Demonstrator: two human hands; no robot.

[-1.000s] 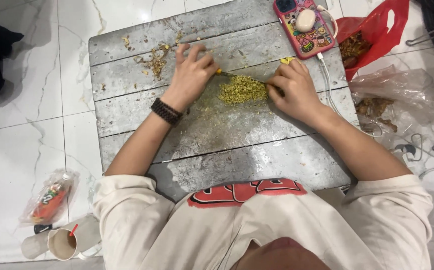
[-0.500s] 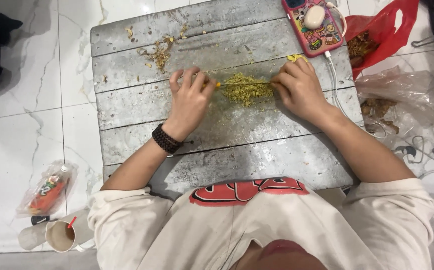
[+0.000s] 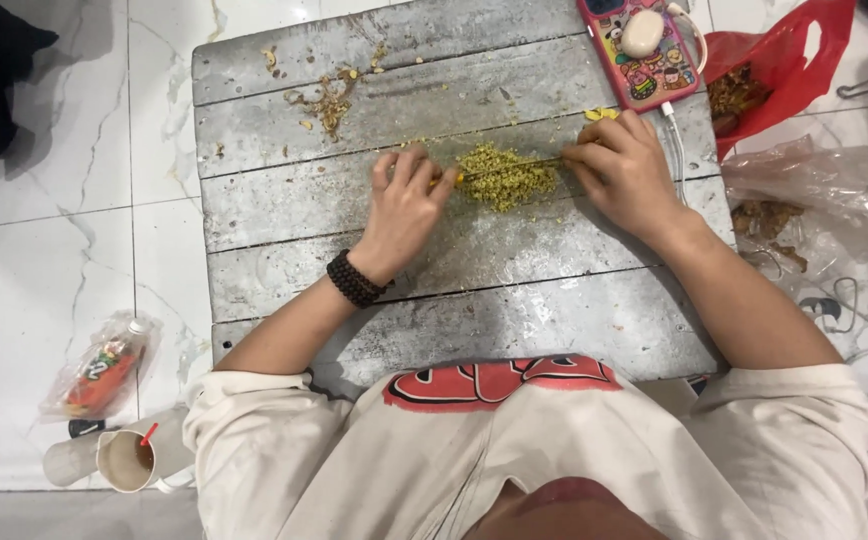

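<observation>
Left hand (image 3: 406,205) and right hand (image 3: 622,170), fingers pinched on a thin stick (image 3: 514,165) across yellow-green crumb pile (image 3: 504,178); pile gathered, brown scraps (image 3: 329,100) lie apart.

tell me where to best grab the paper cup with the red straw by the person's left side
Probably round the cup wall just under the rim, coming in from above and the open floor side. It stands upright with its mouth open and a red straw sticking out, so a side grip should keep it level and clear of the straw. A bottle lies just beyond it.

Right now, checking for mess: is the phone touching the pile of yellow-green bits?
Apart. The head view shows the pink-cased phone at the board's far edge, with bare grey board between it and the pile.
</observation>
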